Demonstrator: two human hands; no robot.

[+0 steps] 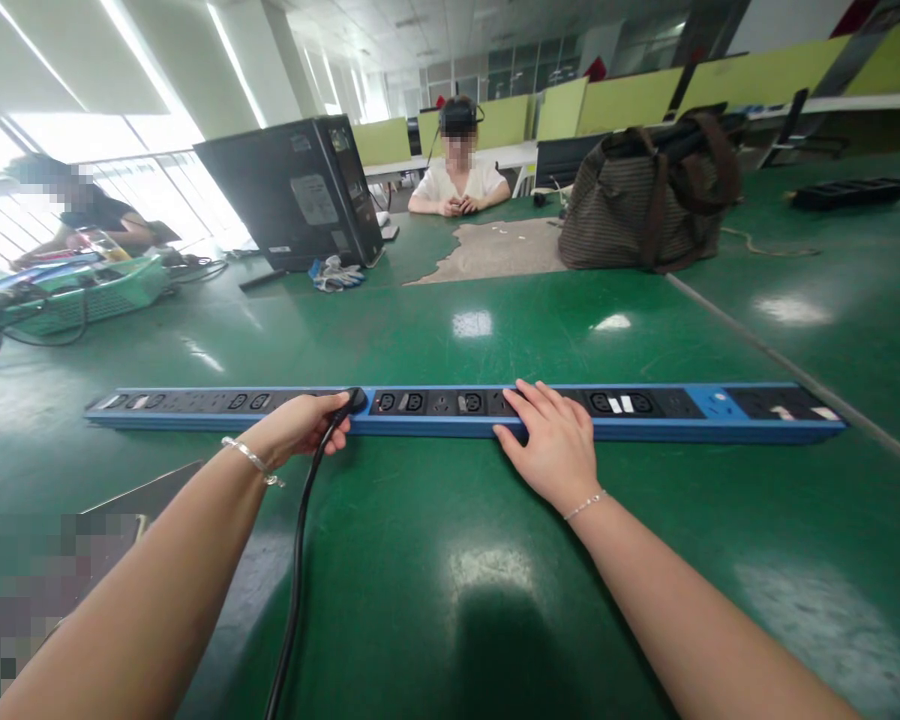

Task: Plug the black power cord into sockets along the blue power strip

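A long blue power strip (427, 425) with black socket panels lies across the green table in front of me. My left hand (307, 425) is closed around a black power plug (356, 400) at the strip, left of its middle. How deep the plug sits in a socket cannot be made out. From the plug a black cable (298, 560) runs down toward the bottom edge of the view. My right hand (551, 435) rests on the strip right of the middle, fingers spread over its top and thumb at the near side.
Beyond the strip stand a black computer case (292, 195), a pair of work gloves (336, 273) and a brown bag (622, 200). At left is a green basket (127, 285) with cables. One person (459, 180) sits across the table, another (97, 210) at far left.
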